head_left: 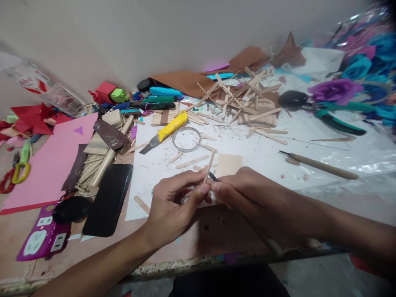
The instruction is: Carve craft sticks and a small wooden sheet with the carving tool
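Observation:
My left hand [182,198] is closed, pinching a thin wooden craft stick [210,166] that points up and away between thumb and fingers. Against the stick's lower part rests the dark metal tip of a carving tool [213,177], gripped by my right hand [244,192]. Most of that tool is hidden by my fingers; its handle seems to run down below the palm, blurred. Just beyond my hands a small square wooden piece [230,165] lies on white paper [142,169], with loose sticks and a clear ring [186,139] around.
A yellow box cutter [171,127], a stick pile [247,97], pliers [340,117] and a wood-handled carving tool [324,167] lie beyond. To the left are a phone [108,200], a purple power strip [46,235], pink paper [52,159] and scissors [20,169].

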The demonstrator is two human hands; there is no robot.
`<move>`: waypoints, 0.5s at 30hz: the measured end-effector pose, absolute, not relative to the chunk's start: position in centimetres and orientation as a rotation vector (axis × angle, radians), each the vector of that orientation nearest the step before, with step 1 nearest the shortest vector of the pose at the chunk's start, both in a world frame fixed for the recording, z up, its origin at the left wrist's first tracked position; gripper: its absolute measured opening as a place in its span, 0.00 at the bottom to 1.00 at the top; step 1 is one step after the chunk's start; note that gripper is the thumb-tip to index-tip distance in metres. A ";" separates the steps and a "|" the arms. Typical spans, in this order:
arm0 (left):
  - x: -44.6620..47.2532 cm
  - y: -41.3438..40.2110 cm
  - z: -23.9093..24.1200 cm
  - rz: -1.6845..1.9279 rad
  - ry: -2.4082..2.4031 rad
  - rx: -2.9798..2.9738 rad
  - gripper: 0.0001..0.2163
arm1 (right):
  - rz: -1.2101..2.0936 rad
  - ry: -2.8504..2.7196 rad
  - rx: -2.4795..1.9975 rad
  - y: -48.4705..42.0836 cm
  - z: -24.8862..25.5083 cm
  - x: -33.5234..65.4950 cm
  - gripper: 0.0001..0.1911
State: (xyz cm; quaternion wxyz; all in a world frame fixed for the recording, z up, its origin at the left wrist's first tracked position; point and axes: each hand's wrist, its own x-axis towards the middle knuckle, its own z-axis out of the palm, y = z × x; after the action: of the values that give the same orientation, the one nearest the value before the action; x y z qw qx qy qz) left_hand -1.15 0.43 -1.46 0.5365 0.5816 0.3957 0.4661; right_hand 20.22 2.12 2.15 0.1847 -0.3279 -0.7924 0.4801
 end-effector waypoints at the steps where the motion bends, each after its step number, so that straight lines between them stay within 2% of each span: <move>1: -1.2 0.4 -1.4 1.108 0.937 1.388 0.11 | 1.341 -2.238 -0.926 2.1 2.1 20.2 0.19; 10: -2.3 1.4 -0.8 0.989 0.952 1.620 0.11 | 1.349 -2.351 -0.963 2.8 3.0 20.9 0.21; 15: -3.0 2.0 -0.4 0.861 0.877 1.699 0.10 | 1.371 -2.436 -0.962 3.2 3.3 21.1 0.27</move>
State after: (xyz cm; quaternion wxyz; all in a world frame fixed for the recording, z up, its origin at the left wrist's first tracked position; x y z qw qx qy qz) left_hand -2.97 2.04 -0.43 0.4988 0.7022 0.3626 0.3559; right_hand 21.11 3.23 3.31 0.0926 -0.3240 -0.8206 0.4616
